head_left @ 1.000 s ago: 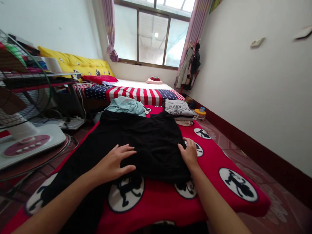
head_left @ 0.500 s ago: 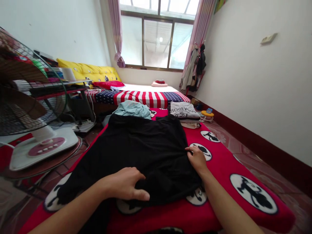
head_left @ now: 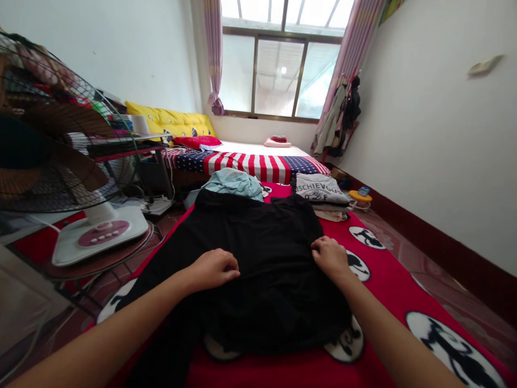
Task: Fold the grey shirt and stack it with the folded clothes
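A black shirt (head_left: 266,253) lies spread over the red blanket, with a sleeve-like part trailing towards the lower left. My left hand (head_left: 216,268) rests over its middle left, fingers curled in and thumb close to them; any cloth in the grip is hard to make out against the black. At the shirt's right edge, my right hand (head_left: 330,258) has its bent fingers closed on the fabric. A light blue cloth (head_left: 232,184) lies crumpled past the far end of the shirt. To its right stands a stack of folded clothes (head_left: 319,188), a grey printed top uppermost.
Under the shirt is a red blanket (head_left: 388,291) with white round patterns. An electric fan (head_left: 100,231) stands on a round stool at left. Behind are a bed (head_left: 250,164) with a striped cover and a window. A small yellow stool (head_left: 359,197) stands by the right wall.
My left hand has moved up over the shirt and its spread thumb and fingers have curled together. The right hand stays at the shirt's edge, fingers more bent. The view has shifted leftward.
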